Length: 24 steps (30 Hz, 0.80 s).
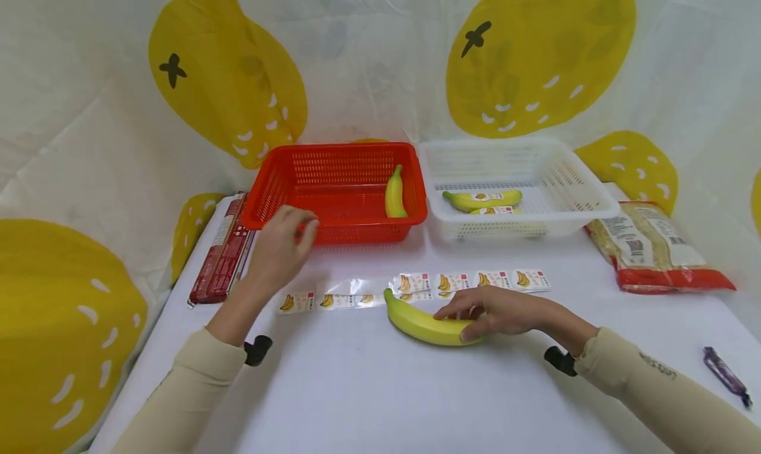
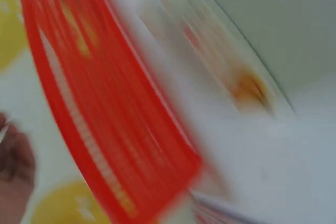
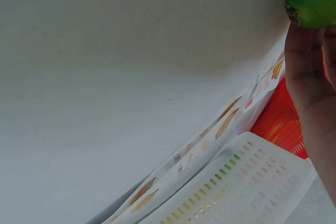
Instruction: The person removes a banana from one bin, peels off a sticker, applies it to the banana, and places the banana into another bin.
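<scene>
My right hand (image 1: 499,310) grips the right end of a yellow banana (image 1: 416,323), thumb on the near side and fingers over the top. The banana lies along the table just in front of the sticker strips, its stem to the left; its greenish tip (image 3: 312,1) shows in the right wrist view. No sticker shows on its visible side. My left hand (image 1: 282,246) hovers at the front left of the red basket (image 1: 339,234), fingers loosely bent with nothing visible between them. Banana-picture stickers (image 1: 453,282) run in two overlapping strips, the back one bare and glossy at its left end.
Another banana (image 1: 395,196) stands in the red basket. Beside it, a white basket (image 1: 517,226) holds bananas with stickers (image 1: 481,199). Red packages (image 1: 220,262) lie at left, a clear bag with a red edge (image 1: 654,246) at right, and a purple-wrapped stick (image 1: 726,377) near the right edge.
</scene>
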{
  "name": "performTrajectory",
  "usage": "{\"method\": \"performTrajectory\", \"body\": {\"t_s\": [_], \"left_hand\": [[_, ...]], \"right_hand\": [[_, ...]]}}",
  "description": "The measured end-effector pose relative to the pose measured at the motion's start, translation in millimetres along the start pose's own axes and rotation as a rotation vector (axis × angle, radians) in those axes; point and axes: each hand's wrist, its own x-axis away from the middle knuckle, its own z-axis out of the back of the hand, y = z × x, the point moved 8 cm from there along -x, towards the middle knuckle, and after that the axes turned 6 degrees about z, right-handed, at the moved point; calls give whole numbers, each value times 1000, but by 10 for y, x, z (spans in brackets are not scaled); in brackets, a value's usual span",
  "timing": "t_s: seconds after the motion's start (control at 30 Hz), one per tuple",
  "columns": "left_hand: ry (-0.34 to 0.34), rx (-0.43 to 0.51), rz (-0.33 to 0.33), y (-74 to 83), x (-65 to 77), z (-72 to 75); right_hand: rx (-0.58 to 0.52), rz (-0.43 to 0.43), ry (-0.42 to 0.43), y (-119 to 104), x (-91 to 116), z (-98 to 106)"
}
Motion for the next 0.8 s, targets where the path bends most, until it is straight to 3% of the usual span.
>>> {"method": "performTrajectory", "body": {"t_s": [0.07, 0.13, 0.2, 0.27, 0.37, 0.5, 0.8], "left_hand": [[-192, -13, -13, 212, 26, -274], [-368, -34, 12, 319, 64, -559], [-498, -47, 36, 365, 104, -826], [-586, -53, 53, 380, 141, -1059], [-656, -65, 85, 371, 178, -1342], [-705, -83, 115, 356, 208, -1544], [-717, -89, 116, 348, 223, -1652]], "right_hand": [[-1, 7, 0, 1, 6, 5], [-2, 12, 0, 2, 9, 4], [-6, 10, -1, 6, 14, 1], [-7, 5, -1, 5, 17, -1], [-10, -2, -1, 4, 14, -9], [-11, 1, -6, 8, -7, -22], [-11, -19, -9, 46, 11, -16]]}}
